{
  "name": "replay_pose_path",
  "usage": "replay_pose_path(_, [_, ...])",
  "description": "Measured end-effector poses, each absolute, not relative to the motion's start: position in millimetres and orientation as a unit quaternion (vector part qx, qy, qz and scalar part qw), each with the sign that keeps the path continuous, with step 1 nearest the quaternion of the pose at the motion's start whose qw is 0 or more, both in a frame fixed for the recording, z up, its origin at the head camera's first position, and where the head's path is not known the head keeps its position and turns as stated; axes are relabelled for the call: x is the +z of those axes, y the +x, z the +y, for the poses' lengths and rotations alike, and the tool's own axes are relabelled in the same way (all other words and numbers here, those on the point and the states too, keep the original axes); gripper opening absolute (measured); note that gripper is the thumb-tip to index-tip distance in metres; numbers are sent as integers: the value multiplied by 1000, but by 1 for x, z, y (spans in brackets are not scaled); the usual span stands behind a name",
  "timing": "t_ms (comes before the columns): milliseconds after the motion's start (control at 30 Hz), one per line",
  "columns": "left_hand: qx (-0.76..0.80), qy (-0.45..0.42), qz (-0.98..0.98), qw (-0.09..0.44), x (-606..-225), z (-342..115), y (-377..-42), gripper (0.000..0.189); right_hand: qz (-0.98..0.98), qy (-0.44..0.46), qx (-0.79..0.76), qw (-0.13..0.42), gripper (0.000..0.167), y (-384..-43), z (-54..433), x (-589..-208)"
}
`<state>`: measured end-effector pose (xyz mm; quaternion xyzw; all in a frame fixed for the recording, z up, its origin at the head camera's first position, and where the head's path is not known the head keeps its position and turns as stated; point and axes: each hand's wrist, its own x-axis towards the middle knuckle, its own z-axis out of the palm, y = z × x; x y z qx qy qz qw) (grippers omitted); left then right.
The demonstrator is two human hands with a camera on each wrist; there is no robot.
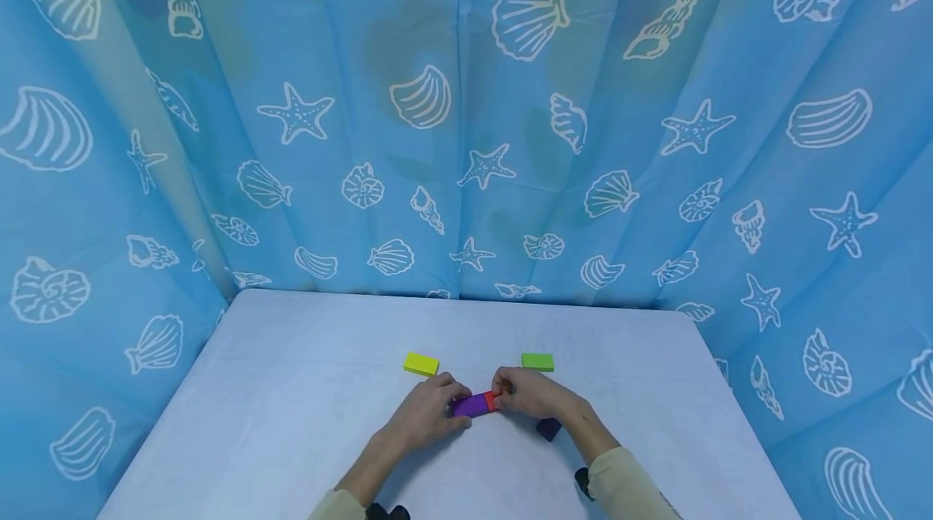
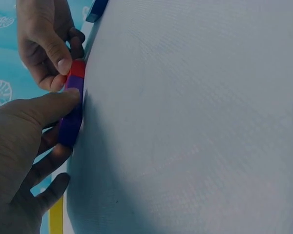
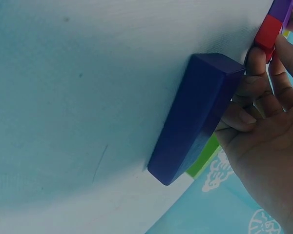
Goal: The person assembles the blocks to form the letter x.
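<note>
My left hand (image 1: 425,413) grips a purple block (image 1: 470,406) lying on the white table, thumb on the near side and fingers on the far side. A red block (image 1: 491,401) touches the purple block's right end. My right hand (image 1: 534,393) pinches this red block between thumb and fingers; part of it is covered by them. In the left wrist view, the red block (image 2: 77,68) and purple block (image 2: 71,119) line up end to end. Just beneath the right hand lies a dark blue block (image 3: 195,117), partly hidden by the wrist in the head view.
Behind the left hand lies a yellow block (image 1: 421,364), and behind the right hand a green block (image 1: 538,362). The white table (image 1: 291,390) ends at the back against a blue curtain (image 1: 466,139) printed with shells and starfish.
</note>
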<state>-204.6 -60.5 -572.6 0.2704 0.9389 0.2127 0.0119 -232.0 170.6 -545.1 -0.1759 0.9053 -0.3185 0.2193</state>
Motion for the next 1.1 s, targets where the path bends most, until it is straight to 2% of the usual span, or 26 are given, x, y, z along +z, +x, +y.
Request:
replay_pose_path(267, [230,278,932,17,-573,-55,-206,36,903,-184,-322,219,9,-232,172,-546])
replay_pose_path(967, [222,302,926,-44,-585,-43,-211,27,904,-187,-319,215,9,-232,173,-548])
replay_pose_path(1100, [225,300,926,-41,-586,-43,-212,26,904,-182,-321,217,10,-232,172,-547])
